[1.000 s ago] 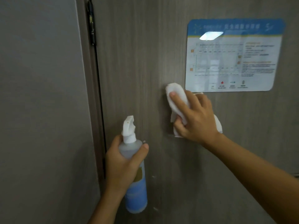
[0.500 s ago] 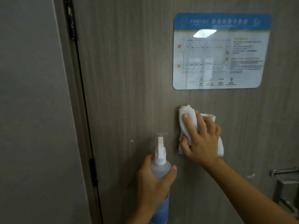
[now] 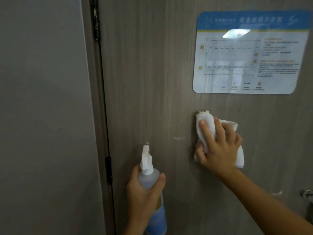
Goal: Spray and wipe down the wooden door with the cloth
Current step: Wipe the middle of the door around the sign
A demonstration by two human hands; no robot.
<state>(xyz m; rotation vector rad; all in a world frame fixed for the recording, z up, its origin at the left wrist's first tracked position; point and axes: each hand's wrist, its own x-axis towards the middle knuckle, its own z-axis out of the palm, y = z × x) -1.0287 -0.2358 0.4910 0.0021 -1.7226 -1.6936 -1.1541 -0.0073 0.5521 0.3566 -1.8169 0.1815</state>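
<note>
Since the frame half a second back, the view has swung: the door frame and hinge gap now sit nearer centre, and the posted sign (image 3: 250, 52) has drifted toward 1 o'clock, its right edge cut by the picture border. The right hand (image 3: 220, 150) with the cloth (image 3: 205, 121) holds much the same spot under the sign's lower left corner as before. The spray bottle (image 3: 149, 177) has shifted away from the cloth — half a second ago its nozzle was just beside the cloth's left edge; now bare door lies between them.

Right hand: at about 4 o'clock from centre, fingers spread and curled over the bunched white cloth, pressing it flat against the wooden door (image 3: 149, 73). Cloth touches the door, folded roll poking out above the fingertips, a flap showing right of the palm.

Left hand (image 3: 144, 192): at 6 o'clock, wrapped round the neck and shoulder of the spray bottle, thumb on its right side. Bottle upright, white trigger head at the top, blue label low and partly out of view.

Small pale marks on the door — one between bottle and cloth, one low at 4 o'clock beside a metal door handle (image 3: 307, 194).

Two dark hinges (image 3: 108, 168) in the gap at 9 to 11 o'clock; grey wall (image 3: 42, 107) left of them.
</note>
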